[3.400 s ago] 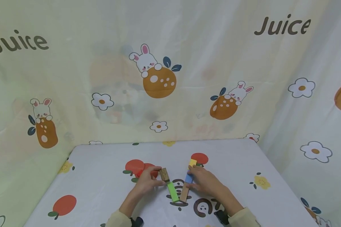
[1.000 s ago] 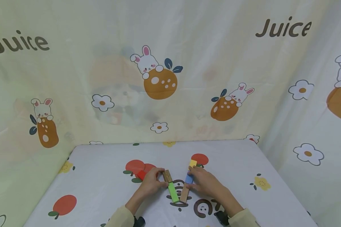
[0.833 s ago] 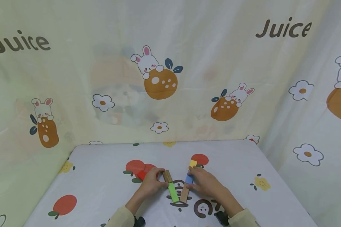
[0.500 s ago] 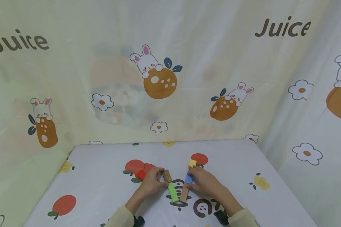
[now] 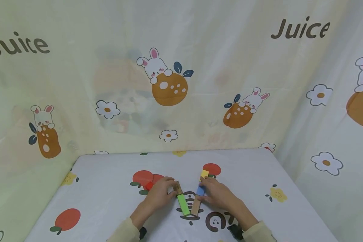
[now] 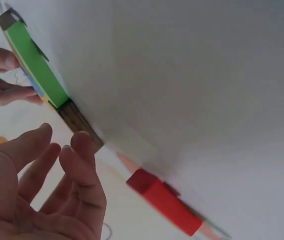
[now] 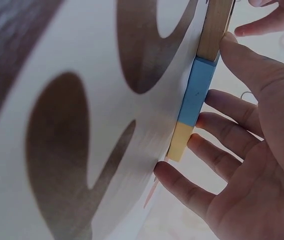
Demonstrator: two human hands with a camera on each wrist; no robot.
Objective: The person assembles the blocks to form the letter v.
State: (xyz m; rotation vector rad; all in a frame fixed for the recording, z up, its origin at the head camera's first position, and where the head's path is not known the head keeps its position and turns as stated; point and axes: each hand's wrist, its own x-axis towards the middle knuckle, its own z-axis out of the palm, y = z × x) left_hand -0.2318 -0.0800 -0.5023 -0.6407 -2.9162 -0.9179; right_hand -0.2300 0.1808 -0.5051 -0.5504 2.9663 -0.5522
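Several blocks lie on the table in two slanting rows forming a V. On the left, a dark brown block (image 6: 78, 121) sits end to end with a green block (image 5: 183, 205). The right row has a tan block (image 5: 196, 205), a blue block (image 7: 198, 93) and a yellow block (image 5: 204, 173). My left hand (image 5: 160, 194) is at the brown block, loosely bent, thumb apart from the fingers, fingertips overlapping its end in the left wrist view. My right hand (image 5: 219, 192) lies along the right row, its fairly straight fingers and thumb at the blocks' side.
A red block (image 6: 167, 201) lies beyond my left hand, mostly hidden in the head view. The white table cover (image 5: 109, 215) has printed fruit and faces. A printed curtain (image 5: 124, 84) rises at the back and sides.
Since 3.4 seconds ago, the brown block has come into line against the green one. In the last half second my left hand has shifted slightly left, covering more of the red block. My right hand stays still.
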